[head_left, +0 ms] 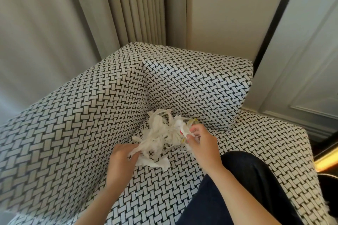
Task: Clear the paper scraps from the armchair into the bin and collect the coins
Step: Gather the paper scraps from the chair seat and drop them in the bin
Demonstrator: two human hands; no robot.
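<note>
A tangled heap of white paper scraps (163, 133) lies on the seat of the black-and-white woven-pattern armchair (82, 124), near the back corner. My left hand (122, 160) grips the lower left end of the heap, fingers closed around strips. My right hand (201, 142) pinches the right side of the heap, where a few yellowish and red-marked bits show. One flat white scrap (155, 163) lies on the seat between my hands. No coins and no bin are in view.
My knee in dark trousers (247, 179) rests on the seat at the lower right. Pale curtains (54, 23) hang behind the chair on the left, a panelled wall (301, 60) on the right. A lit yellow-orange strip (327, 160) shows at the right edge.
</note>
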